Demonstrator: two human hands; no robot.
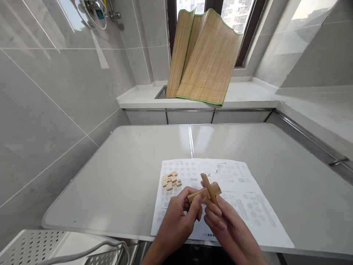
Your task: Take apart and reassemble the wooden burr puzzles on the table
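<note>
Between my two hands are wooden puzzle pieces point(211, 191), crossed over one another above the printed sheet. My left hand point(180, 211) is closed, with thumb and fingers pinching the wooden bar point(197, 195) that points to the left. Fingers of my right hand point(227, 224) grip the lower end of the slanted bar that crosses it. How the pieces interlock is hidden where they meet. Several loose notched wooden pieces point(171, 180) lie in a small cluster on the paper, to the left of my hands.
Under my hands a large white instruction sheet point(259, 206) lies on the pale folding table point(118, 176). A perforated white basket point(38, 243) and a grey hose point(91, 250) are below its front left edge. A bamboo mat point(208, 59) leans over the counter by the window.
</note>
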